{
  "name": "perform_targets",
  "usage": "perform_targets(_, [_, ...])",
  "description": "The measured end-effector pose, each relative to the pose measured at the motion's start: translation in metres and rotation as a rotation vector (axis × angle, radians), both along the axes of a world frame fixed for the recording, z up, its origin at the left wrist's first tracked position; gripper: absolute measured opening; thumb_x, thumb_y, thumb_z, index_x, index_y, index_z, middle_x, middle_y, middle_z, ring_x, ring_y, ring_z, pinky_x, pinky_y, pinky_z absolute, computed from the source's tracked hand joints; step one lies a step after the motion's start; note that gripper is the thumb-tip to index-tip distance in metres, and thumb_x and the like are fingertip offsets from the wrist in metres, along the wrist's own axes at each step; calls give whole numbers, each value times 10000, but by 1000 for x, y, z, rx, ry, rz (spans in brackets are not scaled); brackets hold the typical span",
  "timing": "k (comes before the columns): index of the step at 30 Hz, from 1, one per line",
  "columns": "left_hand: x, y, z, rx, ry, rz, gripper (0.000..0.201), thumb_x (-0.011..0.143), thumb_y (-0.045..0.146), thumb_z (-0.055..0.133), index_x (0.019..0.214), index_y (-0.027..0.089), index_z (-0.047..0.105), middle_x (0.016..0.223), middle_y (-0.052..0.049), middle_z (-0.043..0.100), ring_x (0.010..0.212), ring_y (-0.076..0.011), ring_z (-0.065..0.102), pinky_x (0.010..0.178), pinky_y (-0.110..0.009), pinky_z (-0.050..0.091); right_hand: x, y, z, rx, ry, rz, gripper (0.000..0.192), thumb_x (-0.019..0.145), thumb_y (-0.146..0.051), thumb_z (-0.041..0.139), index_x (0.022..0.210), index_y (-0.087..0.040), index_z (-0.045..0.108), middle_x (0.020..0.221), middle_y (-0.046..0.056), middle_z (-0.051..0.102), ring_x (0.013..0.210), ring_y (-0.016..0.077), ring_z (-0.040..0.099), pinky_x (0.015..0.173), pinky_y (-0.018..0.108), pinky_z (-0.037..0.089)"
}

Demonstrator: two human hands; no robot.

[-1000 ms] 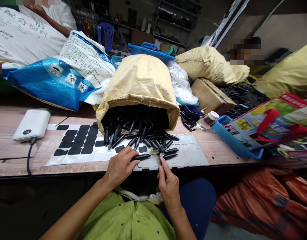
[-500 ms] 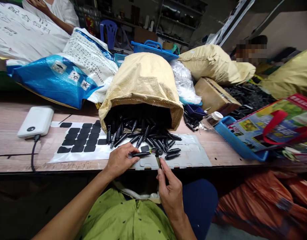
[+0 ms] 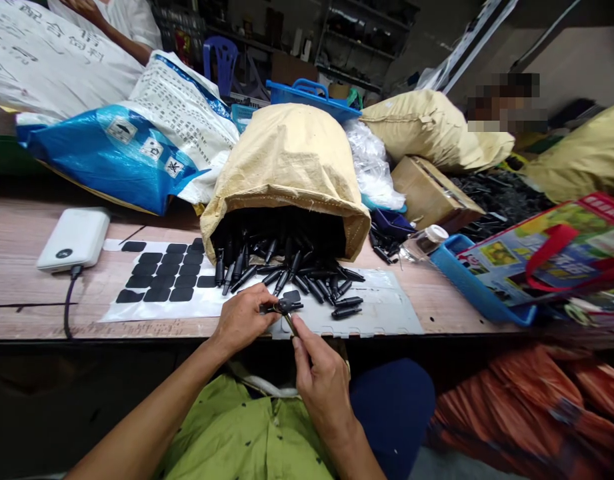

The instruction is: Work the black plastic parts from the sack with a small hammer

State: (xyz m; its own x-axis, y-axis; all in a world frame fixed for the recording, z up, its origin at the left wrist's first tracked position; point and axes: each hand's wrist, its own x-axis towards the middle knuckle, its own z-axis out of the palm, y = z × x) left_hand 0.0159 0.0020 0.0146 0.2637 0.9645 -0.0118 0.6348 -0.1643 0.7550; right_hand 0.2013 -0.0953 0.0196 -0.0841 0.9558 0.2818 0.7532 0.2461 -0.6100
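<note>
My left hand (image 3: 244, 317) is closed in a pinch at the table's front edge, holding a black pen-shaped part (image 3: 299, 306) whose end sticks out to the right. My right hand (image 3: 323, 377) grips a small tool (image 3: 289, 321) with a thin brassy shaft and a dark, rounded head. That head covers the middle of the black part, close to my left fingertips; whether it touches is unclear. Behind both hands, several similar black parts (image 3: 314, 290) spill from the mouth of a tan sack (image 3: 291, 147) onto a grey sheet (image 3: 381, 310).
On the left lie a white sheet with black rounded patches (image 3: 160, 280) and a white power bank (image 3: 74, 239) with a cable. A blue-and-white sack (image 3: 131, 147) rests behind. To the right are a clear jar (image 3: 427, 241), a blue tray (image 3: 479, 283) and a printed bag (image 3: 561, 260).
My right hand has moved left with the tool, bringing its head over the black part near my left fingers. My left hand stays in nearly the same place.
</note>
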Motion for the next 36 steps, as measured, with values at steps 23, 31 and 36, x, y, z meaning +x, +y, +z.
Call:
perform_targets(23, [-3, -10, -13, 238, -10, -42, 171, 901, 369, 671, 974, 225, 727, 898, -2, 654, 687, -125, 572, 667, -271, 439, 37, -3, -16, -31, -32, -235, 428, 1033, -280, 471, 1439, -249, 602, 1345, 48, 688, 1150, 197, 712, 889, 239, 593])
perform_targets(31, [-12, -33, -8, 394, -142, -292, 182, 1010, 263, 492, 1121, 201, 623, 947, -51, 689, 864, -177, 658, 776, -290, 485, 40, 0, -28, 6, 19, -270, 442, 1020, -302, 474, 1434, -229, 611, 1214, 88, 754, 1038, 205, 753, 827, 246, 607])
perform_targets(36, [0, -74, -24, 357, -94, -506, 236, 1013, 294, 486, 1208, 219, 596, 955, -62, 743, 789, -186, 695, 707, -290, 492, 42, 1, -32, 26, 33, -269, 447, 1018, -307, 473, 1434, -221, 609, 1178, 92, 766, 996, 201, 757, 786, 243, 609])
